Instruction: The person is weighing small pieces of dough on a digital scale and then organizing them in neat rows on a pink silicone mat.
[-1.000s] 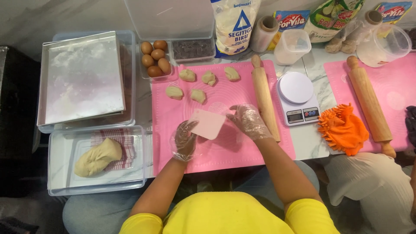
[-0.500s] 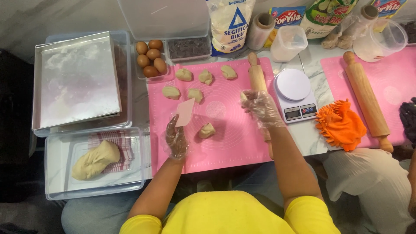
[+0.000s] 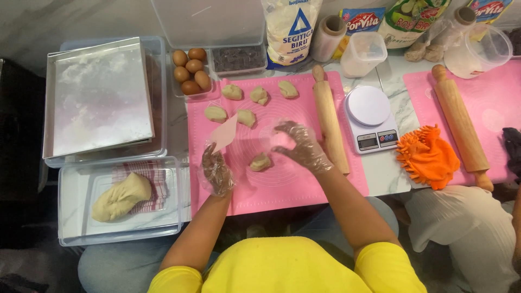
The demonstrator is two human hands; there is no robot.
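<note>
Both my hands wear clear plastic gloves over a pink silicone mat [image 3: 282,187]. My left hand [image 3: 217,171] holds a pink dough scraper [image 3: 224,133] upright near the mat's left side. My right hand [image 3: 300,145] hovers with spread fingers just right of a small cut dough piece [image 3: 260,161] and holds nothing. Several more dough pieces [image 3: 247,116] lie in two rows at the mat's far end. A wooden rolling pin [image 3: 330,119] lies along the mat's right edge, close to my right hand.
A clear tub [image 3: 73,217] at the left holds a big dough lump [image 3: 120,196]. Behind it a metal tray [image 3: 97,97] sits in another tub. Eggs [image 3: 190,70], a white scale [image 3: 372,116], an orange glove [image 3: 429,157], flour bags, and a second pink mat with a second pin [image 3: 461,125] surround the area.
My left hand lifted the scraper away to the left, uncovering a freshly cut dough piece. My right hand came back from the rolling pin toward that piece.
</note>
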